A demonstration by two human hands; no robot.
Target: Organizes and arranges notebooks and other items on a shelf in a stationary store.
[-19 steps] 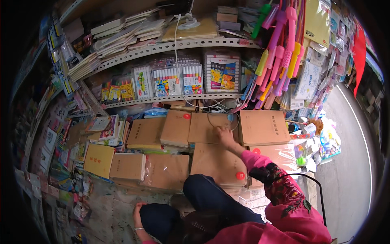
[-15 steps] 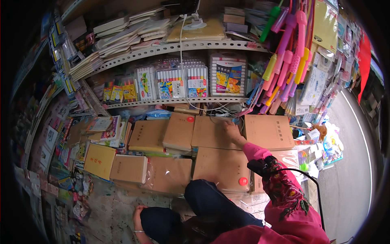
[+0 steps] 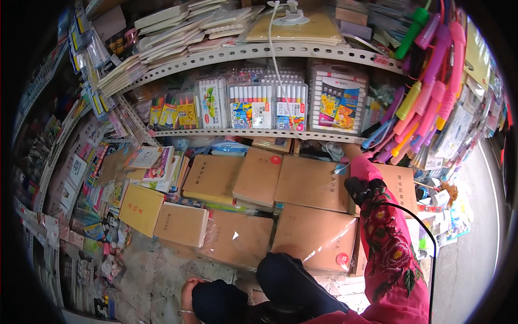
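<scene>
My right hand (image 3: pixel 354 152) reaches in below the lower shelf edge, behind the brown-covered notebooks; its fingers are hidden there. My right sleeve is pink with embroidered flowers and crosses the stack of notebooks (image 3: pixel 396 186) at the right. Left of that arm lies another wide stack of brown notebooks (image 3: pixel 310 181), with a small light-blue piece (image 3: pixel 341 169) at its corner close to my wrist. My left hand (image 3: pixel 189 291), a bracelet at its wrist, rests against the outer side of my dark-trousered knee (image 3: pixel 218 299). The knee partly covers its fingers.
Marker sets (image 3: pixel 251 106) stand on the perforated metal shelf (image 3: pixel 232 132) above the notebooks. Colourful tube-like items (image 3: pixel 431 92) hang low at the upper right. A white cord (image 3: pixel 274 51) drops across the shelves. A yellow notebook (image 3: pixel 141 209) lies at the left.
My right hand has moved right and farther in, from above the wide notebook stack to under the shelf edge. The view has shifted, while my left hand stays by the knee.
</scene>
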